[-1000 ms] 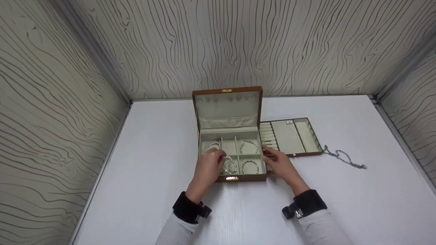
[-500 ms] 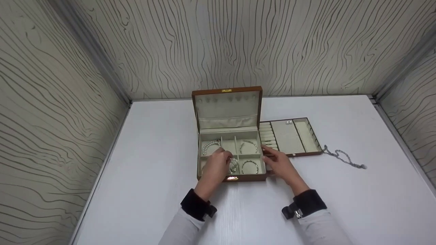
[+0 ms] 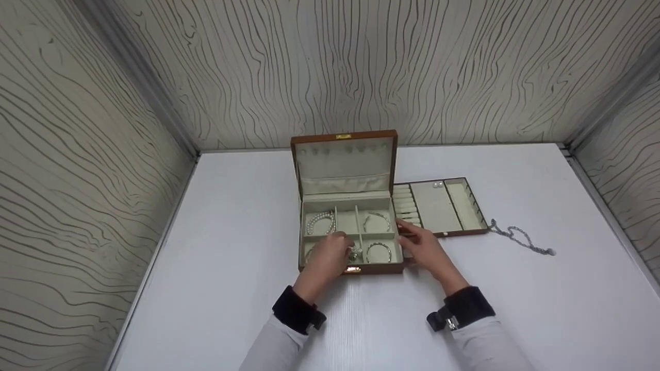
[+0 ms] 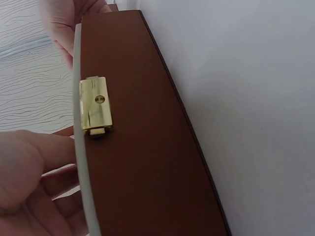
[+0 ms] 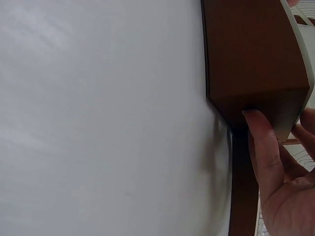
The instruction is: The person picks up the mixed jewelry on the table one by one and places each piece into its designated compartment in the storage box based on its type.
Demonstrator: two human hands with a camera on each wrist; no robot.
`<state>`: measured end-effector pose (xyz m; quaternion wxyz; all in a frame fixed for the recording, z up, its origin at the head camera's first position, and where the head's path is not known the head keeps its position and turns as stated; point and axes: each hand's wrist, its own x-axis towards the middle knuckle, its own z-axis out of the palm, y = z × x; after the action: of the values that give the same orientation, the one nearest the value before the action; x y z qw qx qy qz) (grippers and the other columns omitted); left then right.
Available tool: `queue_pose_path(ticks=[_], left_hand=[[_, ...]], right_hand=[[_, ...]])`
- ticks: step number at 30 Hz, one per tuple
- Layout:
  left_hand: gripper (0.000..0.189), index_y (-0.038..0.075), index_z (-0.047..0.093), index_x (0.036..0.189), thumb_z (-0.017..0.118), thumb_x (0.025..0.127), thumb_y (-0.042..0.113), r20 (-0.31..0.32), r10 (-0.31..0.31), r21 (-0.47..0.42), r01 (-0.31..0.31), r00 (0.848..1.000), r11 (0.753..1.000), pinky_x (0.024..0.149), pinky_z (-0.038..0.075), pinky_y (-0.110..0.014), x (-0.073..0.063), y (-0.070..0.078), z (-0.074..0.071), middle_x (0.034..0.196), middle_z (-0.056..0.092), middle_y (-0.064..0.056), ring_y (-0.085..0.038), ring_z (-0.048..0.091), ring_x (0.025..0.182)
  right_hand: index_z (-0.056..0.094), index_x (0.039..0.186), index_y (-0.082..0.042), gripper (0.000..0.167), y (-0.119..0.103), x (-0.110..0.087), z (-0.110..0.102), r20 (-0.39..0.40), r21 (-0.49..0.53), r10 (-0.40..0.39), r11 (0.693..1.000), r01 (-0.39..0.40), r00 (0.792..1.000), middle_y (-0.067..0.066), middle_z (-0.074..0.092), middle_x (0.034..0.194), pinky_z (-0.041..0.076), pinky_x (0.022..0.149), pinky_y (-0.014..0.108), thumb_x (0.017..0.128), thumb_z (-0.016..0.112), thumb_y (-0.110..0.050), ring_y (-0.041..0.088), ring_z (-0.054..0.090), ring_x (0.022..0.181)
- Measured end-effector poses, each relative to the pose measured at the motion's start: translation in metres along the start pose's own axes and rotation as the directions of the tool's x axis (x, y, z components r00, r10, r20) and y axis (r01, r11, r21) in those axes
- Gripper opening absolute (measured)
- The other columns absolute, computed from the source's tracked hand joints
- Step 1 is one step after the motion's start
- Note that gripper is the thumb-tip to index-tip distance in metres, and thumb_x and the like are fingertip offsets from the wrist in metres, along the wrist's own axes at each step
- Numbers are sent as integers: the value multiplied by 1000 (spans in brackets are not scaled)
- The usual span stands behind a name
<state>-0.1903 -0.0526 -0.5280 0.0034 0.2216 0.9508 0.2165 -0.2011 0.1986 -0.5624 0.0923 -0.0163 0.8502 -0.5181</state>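
Observation:
A brown jewelry box (image 3: 376,269) stands with its lid (image 3: 344,159) raised, its cream inside split into compartments. My left hand (image 3: 326,257) reaches into the front middle compartment and holds a clear beaded bracelet (image 3: 355,253); its fingertips are partly hidden. In the left wrist view that hand (image 4: 29,172) is behind the box front (image 4: 133,147) with its gold clasp (image 4: 96,103). My right hand (image 3: 425,250) rests against the box's right side. The right wrist view shows its thumb (image 5: 263,147) pressed on the side wall, fingers near the rim.
A pearl bracelet (image 3: 311,222) lies back left in the box; silvery bracelets (image 3: 379,244) lie in both right compartments. At the right sits a jewelry tray (image 3: 435,208) with ring rolls and pearl earrings (image 3: 438,184). A silver chain (image 3: 523,239) lies beside it on the white table (image 3: 232,232).
My left hand has moved slightly right and lowered the beaded bracelet into the front middle compartment. The pearl bracelet shows more fully. The right hand stays against the box.

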Motion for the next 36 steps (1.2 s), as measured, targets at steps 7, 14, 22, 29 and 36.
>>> queue_pose_path(ticks=[7, 14, 22, 29, 36], left_hand=[[22, 11, 77, 82, 64, 81, -7, 19, 88, 24, -88, 996, 996, 63, 54, -25, -3, -1, -1, 85, 71, 1, -15, 67, 75], [20, 14, 77, 84, 62, 87, 3, 111, 190, 169, -207, 976, 964, 106, 38, -50, -4, -6, 7, 85, 72, 4, -13, 68, 84], [28, 17, 63, 75, 52, 99, 14, 175, 166, 31, -174, 970, 984, 109, 31, -54, -4, -5, 3, 70, 61, 10, -8, 63, 72], [11, 11, 70, 98, 59, 96, 10, 119, 89, -104, -77, 989, 992, 63, 51, -26, -8, -7, -9, 82, 65, 5, -9, 59, 70], [27, 5, 70, 113, 62, 89, 0, -67, 7, -114, -14, 998, 993, 72, 55, -30, -19, -19, -21, 109, 67, -6, -19, 66, 90]], right_hand=[[46, 147, -12, 50, -2, 0, 0, -7, 15, 1, 1000, -1, 1000, 21, 53, 136, 51, 86, 39, 100, 59, -17, 29, 60, 108], [46, 148, -14, 50, -2, 0, 0, -5, 8, 16, 1000, -16, 1000, 21, 50, 140, 53, 82, 39, 100, 58, -17, 28, 59, 107], [46, 147, -12, 49, -1, 0, 0, -13, 12, 11, 1000, -11, 1000, 22, 51, 138, 53, 83, 38, 99, 59, -15, 30, 58, 108], [47, 147, -14, 50, -1, 0, 0, -14, 19, 15, 1000, -15, 1000, 20, 52, 136, 52, 78, 34, 99, 60, -16, 28, 59, 106], [46, 148, -16, 50, -1, 0, 1, -3, 15, 28, 999, -28, 1000, 18, 53, 136, 50, 75, 33, 100, 59, -16, 25, 59, 104]])
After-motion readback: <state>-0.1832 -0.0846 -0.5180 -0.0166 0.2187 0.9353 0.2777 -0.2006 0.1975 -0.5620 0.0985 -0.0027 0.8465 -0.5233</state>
